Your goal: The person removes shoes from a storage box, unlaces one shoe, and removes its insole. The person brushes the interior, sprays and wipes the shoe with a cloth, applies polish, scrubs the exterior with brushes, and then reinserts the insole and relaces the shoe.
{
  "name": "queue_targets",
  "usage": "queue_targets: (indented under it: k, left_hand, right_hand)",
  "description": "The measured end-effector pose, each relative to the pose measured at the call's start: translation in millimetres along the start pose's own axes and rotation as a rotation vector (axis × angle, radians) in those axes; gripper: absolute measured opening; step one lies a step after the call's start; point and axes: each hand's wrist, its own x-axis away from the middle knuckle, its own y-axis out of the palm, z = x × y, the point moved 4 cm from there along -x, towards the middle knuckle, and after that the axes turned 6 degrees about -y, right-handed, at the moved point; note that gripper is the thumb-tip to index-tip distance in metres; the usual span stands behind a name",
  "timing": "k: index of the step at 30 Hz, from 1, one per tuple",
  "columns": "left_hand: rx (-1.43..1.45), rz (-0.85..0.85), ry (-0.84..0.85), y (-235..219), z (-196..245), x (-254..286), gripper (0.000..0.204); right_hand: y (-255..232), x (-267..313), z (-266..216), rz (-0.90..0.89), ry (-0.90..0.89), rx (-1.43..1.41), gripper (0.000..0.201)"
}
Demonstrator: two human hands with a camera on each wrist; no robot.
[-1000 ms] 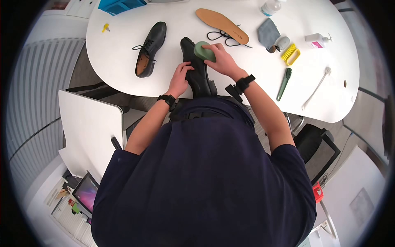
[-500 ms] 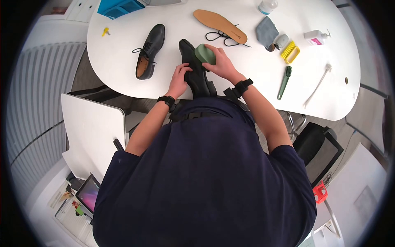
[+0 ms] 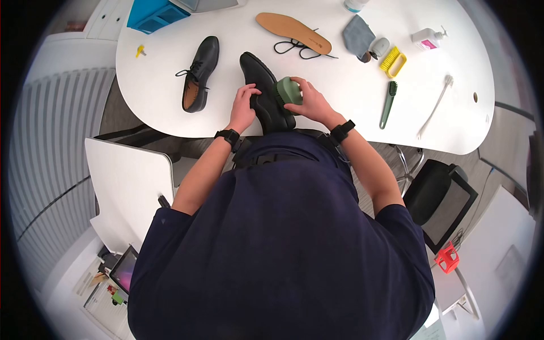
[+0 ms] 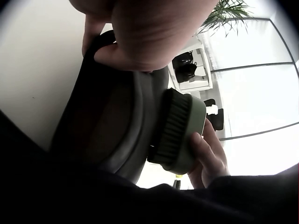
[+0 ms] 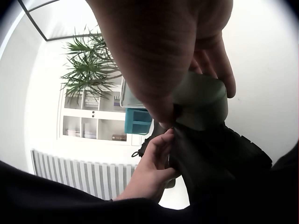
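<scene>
A black shoe [image 3: 259, 76] lies at the table's near edge, its heel against the person's front. The left hand [image 3: 243, 107] grips the shoe's opening edge; in the left wrist view its fingers and thumb [image 4: 112, 56] pinch the rim. The right hand [image 3: 313, 103] holds a green brush [image 3: 290, 90], its dark bristles against the shoe's right side near the heel. In the left wrist view the bristles [image 4: 174, 126] face the shoe's side. The right wrist view shows the brush's green back [image 5: 201, 100] between thumb and fingers.
Another black laced shoe [image 3: 201, 71] lies left. Beyond are an insole [image 3: 292, 31], laces [image 3: 306, 52] and a blue holder [image 3: 156, 20]. To the right lie a grey cloth [image 3: 358, 35], yellow brush [image 3: 392, 61], green brush [image 3: 389, 105], white brush [image 3: 435, 107] and pump bottle [image 3: 428, 38].
The right hand has moved the brush along the shoe's side from near the toe toward the heel, and the brush has tilted. The left hand keeps its grip on the shoe.
</scene>
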Motion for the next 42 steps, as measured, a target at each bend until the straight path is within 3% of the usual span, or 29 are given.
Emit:
queue_targets:
  k: [12,19,24,28,30,32,33,37,39,40,42]
  left_hand:
    - [-0.057,-0.031,-0.019,4.9,14.9,-8.2,0.052]
    - [-0.074,-0.047,-0.012,4.0,15.1,-8.8,0.051]
    - [-0.092,-0.094,0.008,7.2,17.8,-13.9,0.049]
    - [-0.075,-0.097,0.066,8.3,26.5,-14.0,0.043]
    - [-0.064,-0.119,0.074,2.9,35.0,-13.9,0.037]
    - [0.161,-0.206,0.056,-3.3,45.0,-12.8,0.032]
    - [0.257,-0.139,0.033,-10.0,59.7,-8.8,0.026]
    - [0.257,-0.052,0.087,-27.1,69.3,-4.6,0.025]
    - [0.553,-0.199,-0.187,-26.9,65.0,-2.3,0.027]
    - [0.552,-0.196,-0.19,-27.4,64.3,-1.1,0.027]
    - [0.955,-0.32,-0.4,-19.6,60.4,2.8,0.045]
  right_hand:
    - [6.4,45.5,25.1,-0.042,0.16,0.061,0.092]
    - [13.2,62.4,45.7,-0.03,0.143,-0.024,0.091]
    - [4.6,71.7,50.0,-0.14,0.127,0.028,0.089]
    - [-6.1,77.6,49.9,-0.041,0.121,0.031,0.088]
    - [-14.0,80.9,49.0,0.062,0.294,-0.213,0.083]
    - [-19.4,81.6,39.1,0.081,0.318,-0.372,0.081]
    - [-19.6,81.1,35.1,0.097,0.346,-0.534,0.079]
    - [-20.9,66.9,16.1,0.084,0.232,-0.766,0.07]
    - [-25.1,53.7,-9.7,-0.047,0.171,-0.867,0.061]
    - [-24.2,46.8,-18.4,-0.05,0.171,-0.869,0.061]
    - [-13.2,28.5,-36.3,-0.208,0.166,-1.067,0.055]
